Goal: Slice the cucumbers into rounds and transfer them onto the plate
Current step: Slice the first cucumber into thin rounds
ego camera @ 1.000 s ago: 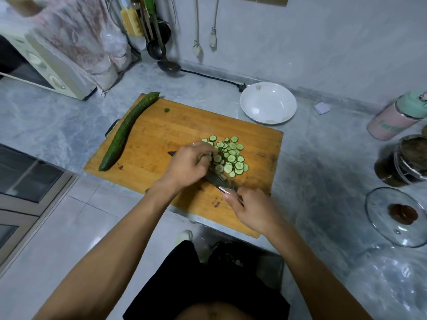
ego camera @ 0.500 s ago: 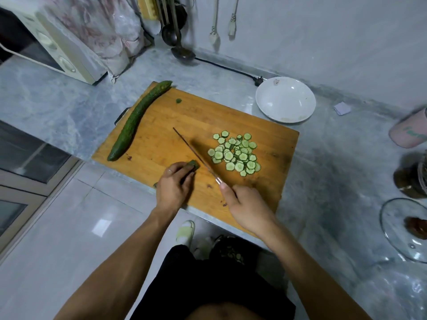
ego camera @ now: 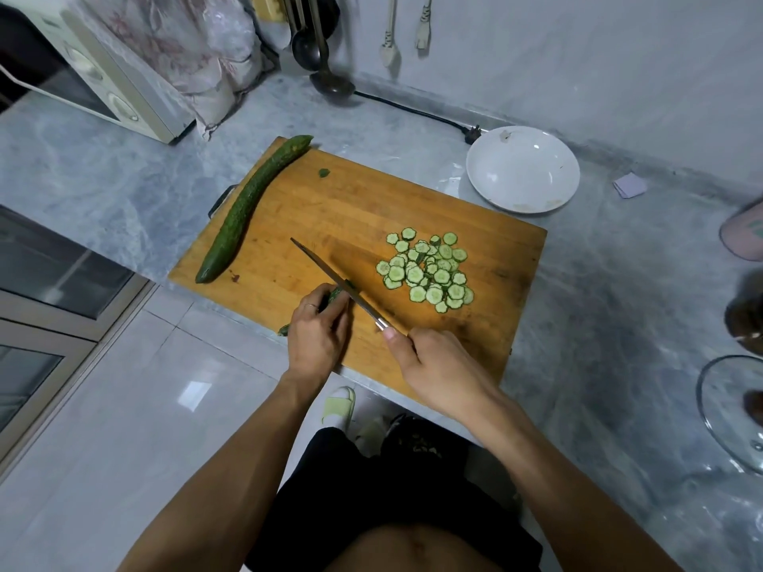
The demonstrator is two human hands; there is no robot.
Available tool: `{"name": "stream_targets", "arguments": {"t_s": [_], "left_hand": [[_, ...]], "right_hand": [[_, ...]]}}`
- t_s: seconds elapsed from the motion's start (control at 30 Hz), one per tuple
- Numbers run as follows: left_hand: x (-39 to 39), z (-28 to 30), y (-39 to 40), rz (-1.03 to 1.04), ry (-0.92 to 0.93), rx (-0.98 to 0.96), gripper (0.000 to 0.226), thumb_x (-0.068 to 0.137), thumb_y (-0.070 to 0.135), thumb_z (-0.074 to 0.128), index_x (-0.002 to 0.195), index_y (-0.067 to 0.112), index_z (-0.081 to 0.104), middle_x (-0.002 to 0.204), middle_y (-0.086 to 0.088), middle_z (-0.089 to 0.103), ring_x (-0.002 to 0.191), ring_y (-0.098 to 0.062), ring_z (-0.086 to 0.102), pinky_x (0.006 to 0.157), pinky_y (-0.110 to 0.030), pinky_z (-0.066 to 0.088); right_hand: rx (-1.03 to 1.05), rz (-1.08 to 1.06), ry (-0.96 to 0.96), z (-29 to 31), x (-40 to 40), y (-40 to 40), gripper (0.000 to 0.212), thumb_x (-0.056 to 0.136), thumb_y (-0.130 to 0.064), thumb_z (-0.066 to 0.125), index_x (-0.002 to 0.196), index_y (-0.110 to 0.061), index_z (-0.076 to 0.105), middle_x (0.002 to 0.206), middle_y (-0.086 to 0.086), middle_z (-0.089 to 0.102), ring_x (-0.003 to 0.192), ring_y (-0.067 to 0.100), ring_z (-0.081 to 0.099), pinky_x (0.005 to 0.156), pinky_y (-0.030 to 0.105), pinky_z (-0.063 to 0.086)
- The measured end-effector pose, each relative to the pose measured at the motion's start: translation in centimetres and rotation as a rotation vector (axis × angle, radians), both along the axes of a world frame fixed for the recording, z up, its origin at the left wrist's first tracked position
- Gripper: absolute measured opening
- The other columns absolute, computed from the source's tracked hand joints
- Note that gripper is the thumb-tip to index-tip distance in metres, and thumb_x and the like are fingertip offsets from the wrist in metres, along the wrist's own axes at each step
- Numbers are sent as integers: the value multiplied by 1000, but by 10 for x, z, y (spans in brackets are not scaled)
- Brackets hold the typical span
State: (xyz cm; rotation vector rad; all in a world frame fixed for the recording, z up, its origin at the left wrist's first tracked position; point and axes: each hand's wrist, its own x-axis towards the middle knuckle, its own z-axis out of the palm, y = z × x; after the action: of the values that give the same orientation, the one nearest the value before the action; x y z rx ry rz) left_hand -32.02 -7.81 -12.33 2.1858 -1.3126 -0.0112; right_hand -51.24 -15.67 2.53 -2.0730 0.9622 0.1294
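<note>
On the wooden cutting board (ego camera: pixel 338 208) my left hand (ego camera: pixel 318 336) holds down a short cucumber piece (ego camera: pixel 335 294) near the board's front edge. My right hand (ego camera: pixel 437 365) grips the handle of a knife (ego camera: pixel 330 272), whose blade lies right against the cut end of that piece. A heap of several cucumber rounds (ego camera: pixel 427 270) lies to the right of the blade. A whole cucumber (ego camera: pixel 252 204) rests along the board's left edge. The empty white plate (ego camera: pixel 522 169) stands beyond the board's far right corner.
A microwave (ego camera: pixel 95 76) and a bagged bundle (ego camera: pixel 194 47) stand at the back left, ladles (ego camera: pixel 326 72) hang by the wall, and a power cord (ego camera: pixel 417 113) ends near the plate. A glass lid (ego camera: pixel 731 410) and jars sit at the right edge.
My left hand left the heap of rounds and came back to the front edge onto the cucumber piece. The knife swung away from the heap to the piece's cut end.
</note>
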Motion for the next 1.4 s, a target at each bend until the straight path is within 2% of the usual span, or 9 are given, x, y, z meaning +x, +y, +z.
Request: {"name": "stream_targets", "arguments": {"t_s": [0.47,0.63,0.83,0.9,1.0,1.1,1.23,1.3,1.4], "left_hand": [[1,1,-1,8,-8,6,24,94,14,62,116,13,71,125,-14,61,109,-33,57,85,-42,53],[-1,3,-2,14,-11,-24,29,96,23,53,115,10,72,123,-17,61,108,-35,57,85,-40,52],[1,-2,-3,43,36,-2,29,94,21,59,119,13,70,125,-17,60,110,-35,56,83,-38,53],[1,-2,-3,31,15,-9,28,92,18,60,117,11,71,125,-18,61,108,-35,57,83,-35,52],[-5,3,-3,18,-12,-23,26,90,13,61,113,9,73,122,-18,63,104,-35,58,80,-30,48],[-6,8,-4,38,27,-24,28,89,12,60,113,9,73,122,-18,63,106,-33,57,84,-25,44],[-5,9,-2,31,42,-13,26,90,11,62,114,11,73,122,-16,63,106,-33,58,83,-28,49],[-6,8,-2,35,48,-11,26,89,7,65,113,11,73,122,-17,63,107,-34,59,84,-29,50],[-5,9,-3,44,48,-9,27,88,4,67,113,10,73,121,-17,64,107,-35,59,84,-29,49]], "right_hand": [[16,25,10,1,1,-7,54,103,-54,29,70,-14,48,68,3,54,55,17,51,46,32,34],[50,41,14,-2,6,-12,61,103,-56,26,76,-9,55,70,5,56,62,24,57,53,38,41],[142,20,-23,-5,10,-28,59,103,-55,24,61,-16,38,57,-1,40,49,16,39,52,35,32],[139,12,-12,-13,15,-27,62,103,-57,23,64,-13,46,62,0,47,53,18,46,54,35,39],[98,4,0,-29,23,-23,70,102,-58,21,90,-8,69,74,5,64,67,23,63,64,39,56],[233,-107,-45,-36,23,-30,64,103,-56,22,73,-12,56,59,0,51,48,16,50,52,29,43],[528,-324,-103,-42,13,-46,59,101,-60,27,83,-12,55,58,-2,46,40,10,40,43,26,37],[489,-306,-98,-41,12,-44,60,101,-60,27,81,-11,56,58,-1,47,41,11,42,44,26,38],[251,-150,-67,-36,18,-34,59,103,-56,26,71,-16,55,59,-1,50,49,15,48,51,27,39]]}}
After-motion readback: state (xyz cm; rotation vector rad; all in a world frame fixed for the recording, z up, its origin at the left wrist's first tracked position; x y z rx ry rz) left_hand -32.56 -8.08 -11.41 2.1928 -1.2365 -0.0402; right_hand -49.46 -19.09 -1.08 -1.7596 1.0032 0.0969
